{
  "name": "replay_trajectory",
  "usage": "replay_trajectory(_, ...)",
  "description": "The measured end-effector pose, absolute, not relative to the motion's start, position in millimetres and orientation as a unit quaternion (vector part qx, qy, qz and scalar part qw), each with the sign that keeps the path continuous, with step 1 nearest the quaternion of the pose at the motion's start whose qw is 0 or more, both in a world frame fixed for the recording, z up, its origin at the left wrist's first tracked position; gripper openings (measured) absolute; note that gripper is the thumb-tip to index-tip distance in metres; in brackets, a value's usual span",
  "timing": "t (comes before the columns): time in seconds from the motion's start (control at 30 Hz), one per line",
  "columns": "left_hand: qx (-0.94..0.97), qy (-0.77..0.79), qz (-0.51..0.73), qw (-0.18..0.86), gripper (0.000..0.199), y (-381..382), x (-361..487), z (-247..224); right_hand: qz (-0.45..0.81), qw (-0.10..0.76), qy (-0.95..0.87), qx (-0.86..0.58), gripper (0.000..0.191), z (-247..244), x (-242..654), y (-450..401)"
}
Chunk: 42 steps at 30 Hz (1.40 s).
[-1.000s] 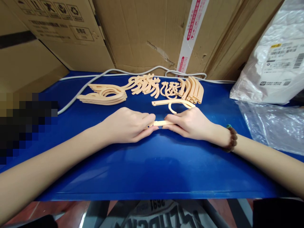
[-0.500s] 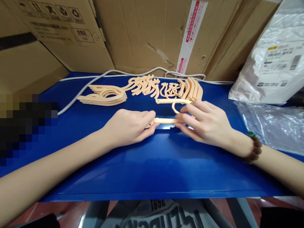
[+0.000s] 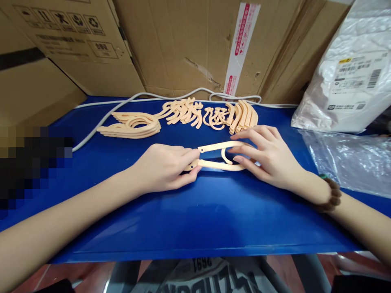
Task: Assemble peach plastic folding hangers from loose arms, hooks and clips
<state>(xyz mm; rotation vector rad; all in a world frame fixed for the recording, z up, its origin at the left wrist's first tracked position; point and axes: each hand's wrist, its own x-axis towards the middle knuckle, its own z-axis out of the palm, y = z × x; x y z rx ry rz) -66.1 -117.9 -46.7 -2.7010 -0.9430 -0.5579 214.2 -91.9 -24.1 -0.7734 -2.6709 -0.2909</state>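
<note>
My left hand (image 3: 171,167) pinches the left end of a peach-coloured plastic folding hanger between thumb and fingers. Two slim arms of this hanger run rightwards, the lower arm (image 3: 220,165) and the upper arm (image 3: 215,147), which has a small hole at its left tip. Between them shows a curved hook (image 3: 225,156). My right hand (image 3: 269,156) has its fingers curled round the right end, covering where the arms run together. Behind the hands lie a stack of finished-looking hangers (image 3: 131,132), loose small curved pieces (image 3: 183,112), loose hooks (image 3: 215,118) and a bundle of arm pieces (image 3: 244,116).
Everything lies on a blue table (image 3: 189,219). A white cable (image 3: 104,122) loops along the back, before cardboard boxes (image 3: 183,44). On the right stand a white parcel bag (image 3: 342,81) and a clear plastic bag (image 3: 354,162). A pixelated dark area covers the left edge.
The upper arm's left end has come down and left, now close against my left fingers. My right fingers are a little more spread, and the lower arm sits slightly lower.
</note>
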Motion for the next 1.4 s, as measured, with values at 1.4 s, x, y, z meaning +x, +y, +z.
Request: replay_trajectory(1.4,-0.9,-0.409,-0.148,0.009,0.039,-111.2,-69.2,-46.6,-0.269,0.121,-0.891,-0.345,0.032,-20.1,229.3,-77.7)
